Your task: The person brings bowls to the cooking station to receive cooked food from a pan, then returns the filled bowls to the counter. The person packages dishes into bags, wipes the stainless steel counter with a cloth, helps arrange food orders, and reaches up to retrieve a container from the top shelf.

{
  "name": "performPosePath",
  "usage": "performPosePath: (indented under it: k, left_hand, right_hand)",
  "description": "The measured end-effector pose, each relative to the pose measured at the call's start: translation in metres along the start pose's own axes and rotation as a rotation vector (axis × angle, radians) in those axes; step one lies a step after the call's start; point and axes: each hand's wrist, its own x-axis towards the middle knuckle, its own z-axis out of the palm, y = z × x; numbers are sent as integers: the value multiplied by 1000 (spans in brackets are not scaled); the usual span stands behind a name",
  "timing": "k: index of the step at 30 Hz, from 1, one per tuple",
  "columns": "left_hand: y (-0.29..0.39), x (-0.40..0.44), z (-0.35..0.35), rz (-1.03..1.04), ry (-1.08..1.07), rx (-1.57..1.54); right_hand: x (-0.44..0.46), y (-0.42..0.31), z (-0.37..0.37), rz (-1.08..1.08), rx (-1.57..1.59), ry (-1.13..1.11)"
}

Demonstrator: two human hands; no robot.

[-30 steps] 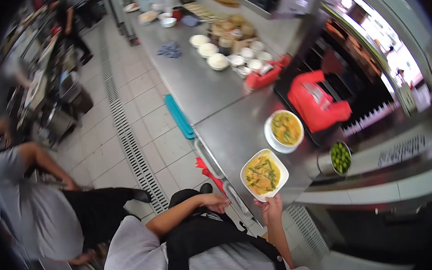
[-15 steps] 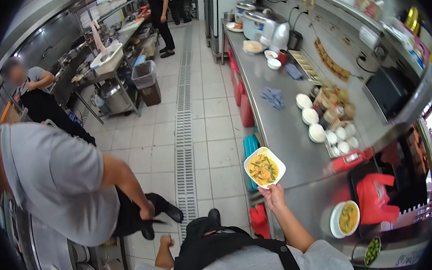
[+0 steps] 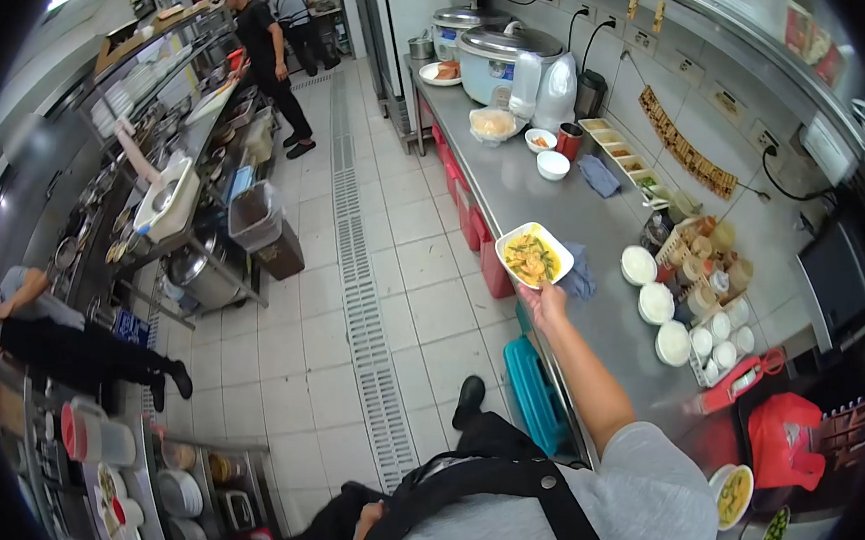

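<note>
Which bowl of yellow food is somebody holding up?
The squarish bowl, gripped at its edge by the right hand. The other, a round bowl, is not held; it is beside the red bag.

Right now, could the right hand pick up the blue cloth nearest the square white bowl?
Probably not as things stand. The blue cloth looks close enough, but the right hand is taken up holding the square white bowl of food, which also partly hides the cloth.
</note>
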Motion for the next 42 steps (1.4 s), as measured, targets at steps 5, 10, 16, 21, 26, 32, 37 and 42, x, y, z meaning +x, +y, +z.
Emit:
performPosePath:
  k: [5,10,16,21,26,32,37,42]
  left_hand:
    - [78,178,-86,150,-37,207]
    - [233,351,-199,-169,60,-837]
    - [459,476,-289,195,-163,-703]
    - [627,551,-311,450,-483,-614]
    - [753,644,-303,622,-383,-407]
    - [858,690,-289,293,-316,-676]
    - [860,721,-272,308,-431,-840]
    - [836,717,-287,338,-478,-793]
  right_hand:
    - [129,-30,-6,-4,4,112]
    - [195,-59,-19,-47,-57,303]
    - [229,-63,-53,64,-241,224]
    - [219,-85,-50,311,-398,90]
    - [237,-79,-26,185,-206,396]
    - [259,-63,-4,-9,32,554]
    - [251,-61,15,85,-67,560]
    - [228,-68,6,445,-338,312]
